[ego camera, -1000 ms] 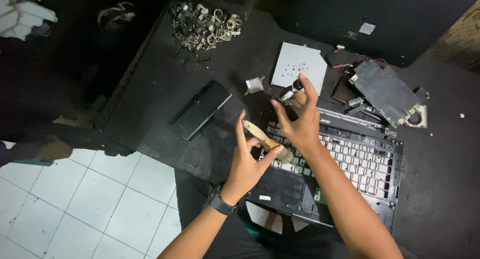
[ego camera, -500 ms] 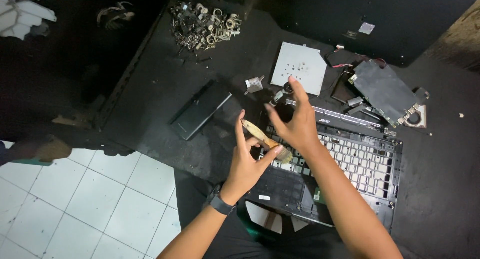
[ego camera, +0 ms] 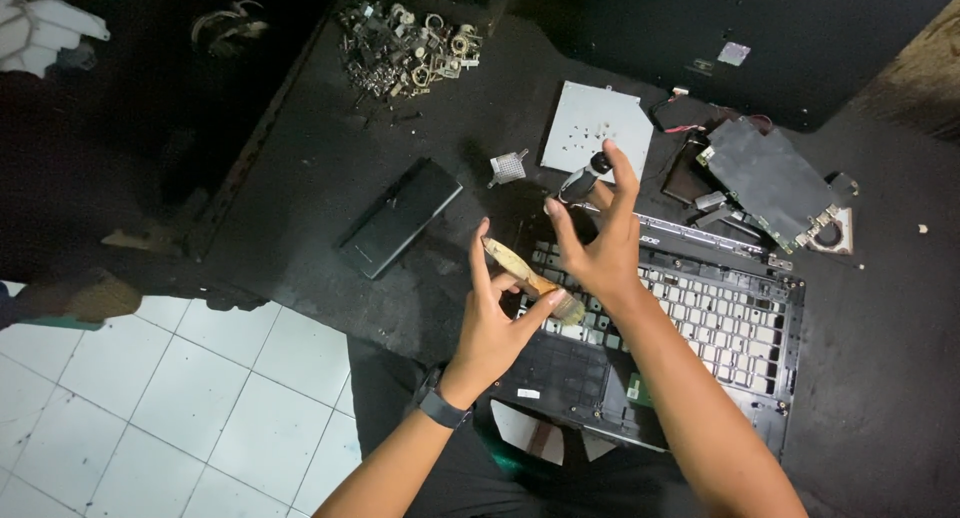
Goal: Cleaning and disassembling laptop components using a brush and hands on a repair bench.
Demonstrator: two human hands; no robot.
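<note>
My left hand [ego camera: 492, 323] grips a small brush [ego camera: 525, 276] with a wooden handle, its bristles pointing down toward the keyboard of an opened black laptop base [ego camera: 700, 328]. My right hand [ego camera: 597, 246] is raised above the laptop's upper left corner, its fingers spread, with a small dark tool with a silver tip [ego camera: 582, 181] at the fingertips. A dark watch [ego camera: 440, 408] sits on my left wrist.
A black rectangular battery [ego camera: 400, 216] lies left of the hands. A grey metal plate with screws [ego camera: 592, 130], a circuit board [ego camera: 765, 183] and a pile of small metal parts [ego camera: 408, 48] lie further back. White floor tiles [ego camera: 150, 398] border the dark work surface at the left.
My right hand has risen a little and spread its fingers more, with the small tool now at the fingertips. The left hand with the brush has stayed nearly still.
</note>
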